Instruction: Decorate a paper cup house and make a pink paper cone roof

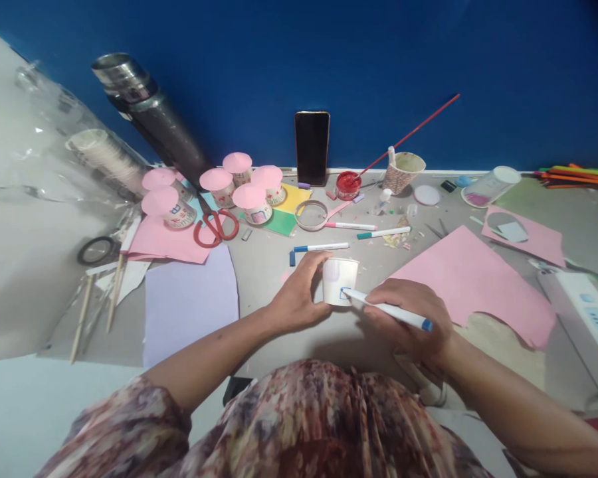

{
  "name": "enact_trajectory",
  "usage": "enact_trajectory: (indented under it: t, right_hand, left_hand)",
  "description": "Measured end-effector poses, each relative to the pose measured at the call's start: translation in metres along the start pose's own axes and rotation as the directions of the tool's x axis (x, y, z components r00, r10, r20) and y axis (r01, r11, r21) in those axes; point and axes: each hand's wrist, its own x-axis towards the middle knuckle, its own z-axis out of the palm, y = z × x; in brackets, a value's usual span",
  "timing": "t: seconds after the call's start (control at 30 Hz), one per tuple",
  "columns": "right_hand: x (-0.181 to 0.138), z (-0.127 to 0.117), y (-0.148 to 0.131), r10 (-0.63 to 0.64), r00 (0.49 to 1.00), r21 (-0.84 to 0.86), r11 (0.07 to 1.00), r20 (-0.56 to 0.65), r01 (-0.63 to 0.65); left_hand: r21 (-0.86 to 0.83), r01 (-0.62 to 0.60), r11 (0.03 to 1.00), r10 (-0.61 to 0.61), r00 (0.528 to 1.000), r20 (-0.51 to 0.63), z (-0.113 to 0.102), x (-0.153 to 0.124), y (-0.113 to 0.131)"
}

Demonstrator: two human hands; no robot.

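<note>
Near the middle of the table's (pixel 266 269) front edge, a white paper cup (pixel 339 277) is held at its left side by the left hand (pixel 299 297), the fingers curled from rim to base; whether the base touches the table cannot be told. A white marker (pixel 396 313) is pinched in the right hand (pixel 418 318), its tip set against a small blue outline on the cup's wall. The line could be skewed if the thin cup were turned or dented by the tip's pressure, and the ink, if wet, might be smeared by a slipping finger. The blue cap (pixel 292 258) just beyond the left hand could be nudged away. Towards the back edge, the open tub of red paint (pixel 347 187) might be tipped if its long red stick (pixel 418 128) were knocked.
</note>
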Motion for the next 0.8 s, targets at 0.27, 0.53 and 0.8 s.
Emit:
enact_trajectory:
  t: [0.27, 0.53, 0.8]
  right_hand:
    - [-0.0007, -0.0018, -0.0010, -0.010, 1.000, 0.054, 0.999, 0.011, 0.009]
    - [0.0012, -0.0020, -0.0018, -0.004, 1.000, 0.043, 0.999, 0.012, 0.003]
    - [0.0005, -0.0016, -0.0020, 0.012, 1.000, -0.015, 1.000, -0.020, -0.012]
  left_hand:
    - [-0.013, 0.008, 1.000, -0.008, 1.000, -0.009, -0.0005, -0.0006, 0.0002]
    - [-0.056, 0.021, 0.998, -0.022, 1.000, -0.021, 0.0020, -0.0014, -0.0020]
    - [-0.114, 0.041, 0.993, -0.043, 0.999, -0.017, 0.0008, -0.0001, -0.0008]
